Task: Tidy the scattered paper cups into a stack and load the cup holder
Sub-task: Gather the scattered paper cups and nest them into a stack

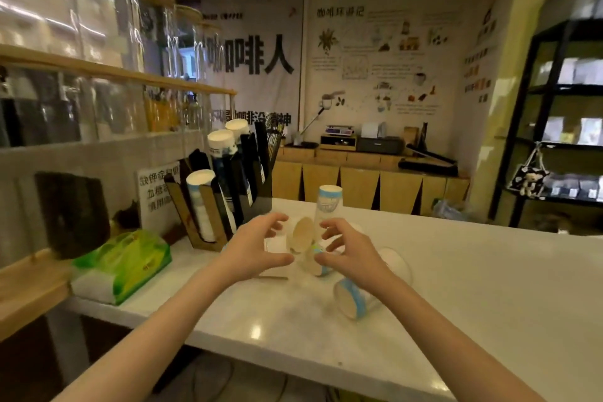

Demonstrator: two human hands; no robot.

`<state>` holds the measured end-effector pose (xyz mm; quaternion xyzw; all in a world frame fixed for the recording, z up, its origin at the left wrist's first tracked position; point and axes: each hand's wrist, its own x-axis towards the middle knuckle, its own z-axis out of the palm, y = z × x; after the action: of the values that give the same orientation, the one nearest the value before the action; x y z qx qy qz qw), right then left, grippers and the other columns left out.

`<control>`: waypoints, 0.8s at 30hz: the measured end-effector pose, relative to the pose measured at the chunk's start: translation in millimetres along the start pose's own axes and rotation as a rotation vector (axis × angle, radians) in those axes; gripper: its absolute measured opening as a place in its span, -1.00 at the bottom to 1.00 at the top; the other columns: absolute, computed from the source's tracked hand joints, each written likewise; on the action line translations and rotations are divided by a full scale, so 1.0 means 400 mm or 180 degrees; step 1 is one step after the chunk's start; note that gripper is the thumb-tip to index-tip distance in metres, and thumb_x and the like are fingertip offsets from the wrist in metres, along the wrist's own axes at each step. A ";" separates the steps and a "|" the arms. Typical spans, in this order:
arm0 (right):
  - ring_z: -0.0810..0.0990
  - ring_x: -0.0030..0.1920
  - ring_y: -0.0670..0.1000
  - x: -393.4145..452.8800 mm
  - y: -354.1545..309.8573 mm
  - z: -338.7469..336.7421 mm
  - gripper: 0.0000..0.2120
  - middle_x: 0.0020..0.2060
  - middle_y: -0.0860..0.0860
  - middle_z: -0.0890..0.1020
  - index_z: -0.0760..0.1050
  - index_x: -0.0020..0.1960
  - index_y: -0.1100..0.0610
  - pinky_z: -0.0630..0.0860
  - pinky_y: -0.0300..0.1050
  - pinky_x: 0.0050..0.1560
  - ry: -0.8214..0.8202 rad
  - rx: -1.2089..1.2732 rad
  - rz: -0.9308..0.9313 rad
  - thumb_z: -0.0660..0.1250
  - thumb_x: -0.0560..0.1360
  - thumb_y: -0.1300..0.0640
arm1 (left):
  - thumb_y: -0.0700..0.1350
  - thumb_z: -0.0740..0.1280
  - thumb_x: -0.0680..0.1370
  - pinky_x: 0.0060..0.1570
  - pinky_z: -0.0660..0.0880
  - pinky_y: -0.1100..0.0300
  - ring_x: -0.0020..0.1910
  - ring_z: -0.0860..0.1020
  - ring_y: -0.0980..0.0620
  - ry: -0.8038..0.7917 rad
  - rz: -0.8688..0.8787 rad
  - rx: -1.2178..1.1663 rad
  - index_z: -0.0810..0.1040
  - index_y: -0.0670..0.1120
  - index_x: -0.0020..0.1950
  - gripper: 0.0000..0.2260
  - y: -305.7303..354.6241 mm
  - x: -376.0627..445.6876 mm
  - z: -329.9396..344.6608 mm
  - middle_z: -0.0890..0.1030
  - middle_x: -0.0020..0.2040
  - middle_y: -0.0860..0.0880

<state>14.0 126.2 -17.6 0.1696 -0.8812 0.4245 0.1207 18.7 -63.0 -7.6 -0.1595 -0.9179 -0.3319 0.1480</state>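
Head view shows left hand and right hand, fingers spread and holding nothing, closing on tipped paper cups between them on the worktop, apparently to gather them; cup holder waits just beyond the left hand.

You're looking at a dim, warm-toned indoor scene with soft, even light and no hard shadows. A small bright glare spot sits on the white counter near its front edge, and streaky reflections run across the glass jars at upper left. The whole frame is slightly soft; the jars and the dark shelf at right smear most. Wide-angle distortion bends the edges, curving your forearms and the walls.
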 end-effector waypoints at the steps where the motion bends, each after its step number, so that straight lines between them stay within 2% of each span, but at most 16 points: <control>1: 0.53 -0.03 -0.04 0.030 0.005 0.004 -0.49 0.04 -0.03 0.51 0.36 0.28 0.04 0.52 -0.18 -0.04 0.0015 -0.0077 0.0002 0.44 0.38 0.16 | -0.03 0.47 0.34 0.07 0.38 0.25 0.14 0.44 0.11 -0.0028 0.0011 0.0033 0.29 0.04 0.34 -0.37 -0.015 0.018 -0.005 0.47 0.25 0.01; 3: 0.51 0.01 -0.04 0.086 0.019 0.016 -0.46 0.08 -0.03 0.51 0.34 0.29 0.04 0.52 -0.11 0.02 0.0035 -0.0242 0.0017 0.45 0.36 0.15 | -0.02 0.48 0.33 0.13 0.35 0.23 0.21 0.42 0.09 -0.0064 0.0016 0.0084 0.26 0.04 0.36 -0.33 -0.044 0.047 -0.010 0.43 0.29 0.01; 9: 0.47 0.22 0.04 0.199 0.074 0.051 -0.37 0.27 0.04 0.47 0.28 0.37 0.05 0.48 -0.06 0.12 -0.0203 -0.0712 0.0100 0.45 0.37 0.15 | 0.04 0.50 0.28 0.33 0.29 0.10 0.36 0.31 0.04 -0.0322 -0.0117 0.0513 0.15 0.05 0.42 -0.19 -0.123 0.100 0.032 0.30 0.41 0.03; 12: 0.42 0.28 0.05 0.253 0.096 0.064 -0.35 0.33 0.04 0.41 0.25 0.39 0.04 0.48 -0.02 0.18 -0.0364 -0.0976 0.0060 0.44 0.37 0.10 | 0.10 0.49 0.25 0.40 0.24 0.04 0.41 0.23 0.03 -0.0497 -0.0240 0.0822 0.10 0.06 0.44 -0.13 -0.166 0.120 0.070 0.23 0.46 0.04; 15: 0.39 0.32 0.06 0.306 0.108 0.078 -0.33 0.36 0.04 0.39 0.23 0.41 0.04 0.46 -0.03 0.21 -0.0572 -0.1307 -0.0088 0.44 0.37 0.07 | 0.15 0.48 0.23 0.41 0.21 0.00 0.42 0.21 0.02 -0.0505 -0.0277 0.1100 0.10 0.10 0.43 -0.13 -0.203 0.132 0.095 0.24 0.45 0.06; 18: 0.38 0.33 0.09 0.355 0.110 0.088 -0.37 0.37 0.06 0.38 0.23 0.41 0.04 0.44 -0.04 0.22 -0.0820 -0.1753 -0.0344 0.39 0.41 0.20 | 0.14 0.47 0.25 0.39 0.22 0.02 0.37 0.29 0.06 -0.0340 -0.0219 0.1306 0.18 0.15 0.38 -0.22 -0.223 0.137 0.113 0.34 0.40 0.10; 21: 0.42 0.29 0.13 0.399 0.116 0.101 -0.47 0.32 0.10 0.42 0.28 0.39 0.07 0.48 -0.02 0.14 -0.0995 -0.2449 -0.0796 0.26 0.46 0.33 | 0.14 0.46 0.28 0.38 0.22 0.06 0.35 0.32 0.09 -0.0160 -0.0183 0.1269 0.20 0.17 0.37 -0.27 -0.223 0.129 0.120 0.37 0.37 0.13; 24: 0.48 0.23 0.13 0.438 0.122 0.123 -0.54 0.27 0.09 0.47 0.36 0.34 0.04 0.49 -0.06 -0.01 -0.1214 -0.2837 -0.1027 0.22 0.49 0.32 | 0.11 0.50 0.24 0.31 0.31 0.08 0.26 0.37 0.11 0.0285 -0.0277 0.0683 0.23 0.13 0.36 -0.24 -0.219 0.115 0.106 0.41 0.29 0.13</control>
<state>-168.9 81.1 -19.6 0.3099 -0.9456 -0.0551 0.0824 -64.2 -89.9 -70.8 -0.0877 -0.9466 -0.2448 0.1905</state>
